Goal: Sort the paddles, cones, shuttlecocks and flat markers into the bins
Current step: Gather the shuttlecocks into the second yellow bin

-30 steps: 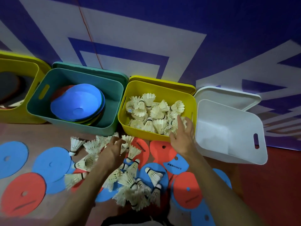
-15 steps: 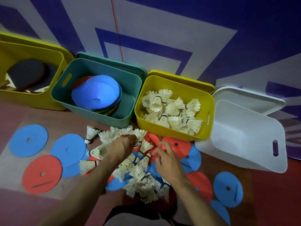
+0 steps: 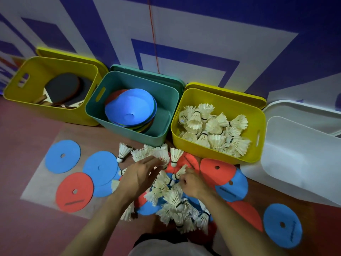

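Both hands work the heap of white feather shuttlecocks point(image 3: 171, 198): the right hand point(image 3: 193, 183) pinches one shuttlecock point(image 3: 180, 172), the left hand point(image 3: 137, 177) lies loosely spread, and the half-full yellow plastic bin point(image 3: 219, 154) stands far-right, nearer the right hand.

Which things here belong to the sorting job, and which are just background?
Job: loose shuttlecocks on the floor, flat markers, yellow paddle bin, teal cone bin, yellow shuttlecock bin, white bin, left hand, right hand.

Background: patterned purple wall, red cord, bin lids.
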